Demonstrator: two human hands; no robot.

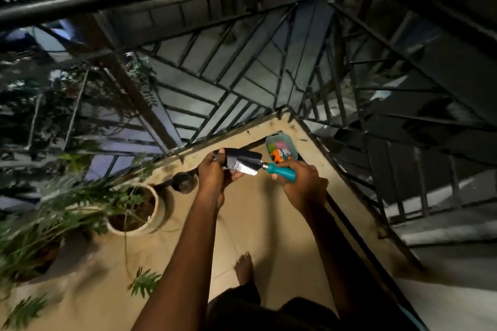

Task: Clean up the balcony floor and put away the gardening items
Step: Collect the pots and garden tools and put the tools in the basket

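Observation:
I hold a garden trowel [243, 162] over the balcony floor [269, 223]. It has a dark metal blade and a teal handle. My right hand [298, 183] grips the teal handle. My left hand [215, 172] pinches the blade's tip end, thumb on top. Just beyond the trowel, in the floor's far corner, sits a pale green plastic tub [282, 146] with orange, pink and white items inside.
A white pot with a plant [139, 212] stands to the left, with more leafy plants [35, 236] beside it. A small dark round object [184, 182] lies near the pot. A black metal railing [228, 94] borders the floor. My bare foot [244, 267] is below my arms.

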